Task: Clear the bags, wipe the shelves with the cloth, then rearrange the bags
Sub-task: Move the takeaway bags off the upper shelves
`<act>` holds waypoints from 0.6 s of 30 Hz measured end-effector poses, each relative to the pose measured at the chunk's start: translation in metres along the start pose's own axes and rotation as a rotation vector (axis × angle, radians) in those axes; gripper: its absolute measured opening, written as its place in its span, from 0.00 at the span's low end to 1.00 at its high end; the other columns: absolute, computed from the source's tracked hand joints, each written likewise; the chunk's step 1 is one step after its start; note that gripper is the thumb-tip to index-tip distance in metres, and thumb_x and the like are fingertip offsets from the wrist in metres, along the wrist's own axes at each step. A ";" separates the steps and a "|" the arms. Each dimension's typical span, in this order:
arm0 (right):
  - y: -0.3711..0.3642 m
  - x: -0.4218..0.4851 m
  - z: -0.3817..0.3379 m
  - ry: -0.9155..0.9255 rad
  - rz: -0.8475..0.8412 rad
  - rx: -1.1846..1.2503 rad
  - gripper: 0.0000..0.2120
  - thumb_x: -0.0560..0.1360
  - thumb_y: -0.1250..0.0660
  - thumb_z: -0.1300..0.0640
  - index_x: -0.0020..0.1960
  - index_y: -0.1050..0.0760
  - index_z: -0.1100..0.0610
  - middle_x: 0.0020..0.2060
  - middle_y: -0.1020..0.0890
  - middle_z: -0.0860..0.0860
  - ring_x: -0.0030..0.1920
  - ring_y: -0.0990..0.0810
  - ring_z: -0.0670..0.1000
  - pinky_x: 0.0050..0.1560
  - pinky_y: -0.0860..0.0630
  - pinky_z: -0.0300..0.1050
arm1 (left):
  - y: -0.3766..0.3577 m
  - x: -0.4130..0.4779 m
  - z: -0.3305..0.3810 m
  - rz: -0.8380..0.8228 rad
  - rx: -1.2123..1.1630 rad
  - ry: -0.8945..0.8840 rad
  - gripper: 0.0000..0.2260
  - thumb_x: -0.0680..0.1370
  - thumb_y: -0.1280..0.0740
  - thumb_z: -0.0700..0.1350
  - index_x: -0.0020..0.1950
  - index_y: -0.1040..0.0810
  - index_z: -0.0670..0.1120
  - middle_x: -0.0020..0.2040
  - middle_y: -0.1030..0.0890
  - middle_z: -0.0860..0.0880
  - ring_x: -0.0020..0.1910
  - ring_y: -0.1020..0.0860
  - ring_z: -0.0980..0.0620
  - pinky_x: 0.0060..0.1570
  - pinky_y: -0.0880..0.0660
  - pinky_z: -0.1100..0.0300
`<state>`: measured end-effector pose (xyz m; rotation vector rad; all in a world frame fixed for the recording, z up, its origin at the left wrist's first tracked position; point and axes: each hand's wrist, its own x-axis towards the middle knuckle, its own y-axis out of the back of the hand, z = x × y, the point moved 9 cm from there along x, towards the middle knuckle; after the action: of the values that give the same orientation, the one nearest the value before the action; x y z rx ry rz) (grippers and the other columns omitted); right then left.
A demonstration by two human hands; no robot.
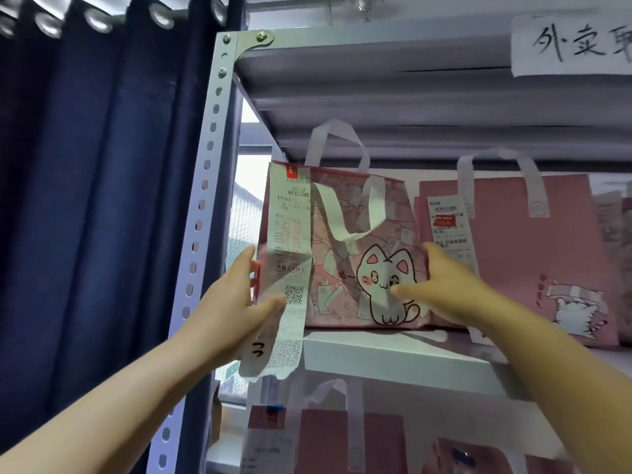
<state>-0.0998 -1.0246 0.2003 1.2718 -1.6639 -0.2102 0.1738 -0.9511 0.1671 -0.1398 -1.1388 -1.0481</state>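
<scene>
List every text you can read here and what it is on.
"外卖取", cut off by the frame edge: paper sign, top right.
"WF029": long receipt on the cat bag.
"喵~": printed beside the cat on that bag.
Other receipt lines, and the receipt on the right pink bag: too blurred.

- The cat bag (342,268) is showing pink, with a white dark-outlined cat and white handles.
- The receipt (290,227) is showing white with black print, QR squares and a red patch.
- The second bag (513,241) is showing plainer pink with a small white cat.
- The curtain (102,200) is showing dark navy.
- The shelf (393,357) is showing pale grey.
</scene>
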 end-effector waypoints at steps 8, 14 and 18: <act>0.007 0.003 0.003 0.014 0.050 0.227 0.26 0.69 0.25 0.53 0.63 0.32 0.54 0.46 0.22 0.46 0.46 0.23 0.46 0.38 0.29 0.40 | 0.000 -0.005 -0.002 0.008 -0.067 0.006 0.22 0.76 0.34 0.42 0.57 0.35 0.69 0.56 0.25 0.67 0.56 0.27 0.70 0.50 0.29 0.70; 0.017 -0.012 -0.003 0.106 0.129 0.221 0.21 0.68 0.25 0.52 0.55 0.33 0.46 0.44 0.22 0.39 0.43 0.24 0.40 0.34 0.33 0.37 | 0.005 -0.011 0.001 -0.008 -0.132 -0.006 0.22 0.76 0.36 0.38 0.59 0.32 0.65 0.55 0.23 0.67 0.52 0.28 0.75 0.38 0.30 0.80; 0.017 -0.015 -0.003 0.121 0.129 0.245 0.21 0.68 0.25 0.53 0.56 0.32 0.48 0.43 0.24 0.38 0.42 0.26 0.39 0.34 0.34 0.36 | 0.007 -0.013 0.005 -0.016 -0.120 -0.023 0.23 0.77 0.39 0.39 0.61 0.32 0.66 0.56 0.25 0.71 0.54 0.31 0.78 0.38 0.29 0.78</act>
<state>-0.1083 -1.0043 0.2041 1.3220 -1.6971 0.1504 0.1753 -0.9363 0.1619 -0.2387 -1.0987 -1.1321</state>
